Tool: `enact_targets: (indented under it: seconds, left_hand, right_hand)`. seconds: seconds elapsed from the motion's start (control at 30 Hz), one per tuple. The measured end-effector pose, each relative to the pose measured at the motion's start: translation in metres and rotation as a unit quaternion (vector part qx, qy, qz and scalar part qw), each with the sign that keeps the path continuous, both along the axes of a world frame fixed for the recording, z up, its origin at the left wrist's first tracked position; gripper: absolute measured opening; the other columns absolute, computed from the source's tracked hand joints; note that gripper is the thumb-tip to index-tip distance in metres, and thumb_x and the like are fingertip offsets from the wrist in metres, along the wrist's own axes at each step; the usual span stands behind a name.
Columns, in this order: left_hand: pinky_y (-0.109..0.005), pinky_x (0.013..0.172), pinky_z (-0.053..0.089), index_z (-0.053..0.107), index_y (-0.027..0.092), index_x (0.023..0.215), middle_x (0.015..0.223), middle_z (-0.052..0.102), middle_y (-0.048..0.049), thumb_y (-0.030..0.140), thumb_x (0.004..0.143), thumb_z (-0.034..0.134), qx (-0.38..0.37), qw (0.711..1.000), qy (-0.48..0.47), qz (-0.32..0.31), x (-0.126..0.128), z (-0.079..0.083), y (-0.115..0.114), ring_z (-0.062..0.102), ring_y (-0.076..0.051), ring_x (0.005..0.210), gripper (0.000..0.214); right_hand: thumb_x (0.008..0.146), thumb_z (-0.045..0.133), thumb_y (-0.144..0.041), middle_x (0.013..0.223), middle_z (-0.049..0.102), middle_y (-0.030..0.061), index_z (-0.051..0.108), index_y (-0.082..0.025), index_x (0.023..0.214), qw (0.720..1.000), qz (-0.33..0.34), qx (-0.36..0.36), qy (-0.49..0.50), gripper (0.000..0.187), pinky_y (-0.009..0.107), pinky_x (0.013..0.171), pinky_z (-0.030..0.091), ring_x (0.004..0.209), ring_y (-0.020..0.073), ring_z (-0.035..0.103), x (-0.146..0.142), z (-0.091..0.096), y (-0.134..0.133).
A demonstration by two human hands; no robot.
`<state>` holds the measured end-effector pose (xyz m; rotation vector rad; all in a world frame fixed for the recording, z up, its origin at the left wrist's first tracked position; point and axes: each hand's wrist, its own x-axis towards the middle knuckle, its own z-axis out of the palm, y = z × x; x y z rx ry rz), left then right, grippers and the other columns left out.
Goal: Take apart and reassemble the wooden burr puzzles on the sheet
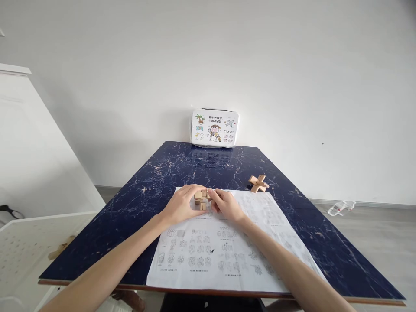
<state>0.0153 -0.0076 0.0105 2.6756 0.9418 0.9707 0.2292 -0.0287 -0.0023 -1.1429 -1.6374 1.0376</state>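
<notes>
A small wooden puzzle (202, 199) of interlocked light-brown bars sits between both hands, over the far part of a white instruction sheet (224, 249). My left hand (180, 204) curls its fingers round the puzzle's left side. Pinching the puzzle's right side is my right hand (225, 204), thumb and fingers closed on it. A second, assembled wooden cross puzzle (258, 183) lies on the table beyond the sheet's far right corner, out of both hands.
The dark blue marble-patterned table (156, 182) stands against a white wall. A white illustrated tin case (214, 128) stands upright at the table's far edge. A white perforated surface (26, 247) lies left; a clear plastic bottle (341, 208) lies on the floor at right.
</notes>
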Motion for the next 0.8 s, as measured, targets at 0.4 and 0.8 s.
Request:
enact_targets:
  seconds: [0.4,0.8]
  left_hand:
    - [-0.046,0.095,0.053,0.057,0.028,0.126,0.123,0.072,-0.0054,0.047,0.081,0.082,0.017,0.999,-0.01,0.031,0.007,0.002,-0.006,0.068,-0.029,0.109,0.055]
    - [-0.048,0.093,0.055,0.059,0.028,0.12,0.116,0.074,-0.0054,0.058,0.074,0.085,-0.095,0.991,-0.075,0.065,0.009,0.01,-0.008,0.071,-0.028,0.099,0.061]
  right_hand:
    - [0.089,0.05,-0.082,0.048,0.05,-0.0025,0.056,-0.021,0.071,0.991,0.037,-0.108,0.07,0.064,0.027,0.044,0.026,0.04,0.0103,0.036,0.002,0.002,0.002]
    - [0.092,0.062,-0.068,0.072,0.058,-0.0022,0.054,-0.023,0.092,0.997,0.039,0.024,0.067,0.045,0.028,0.053,0.039,0.055,0.0122,0.049,0.004,-0.006,0.004]
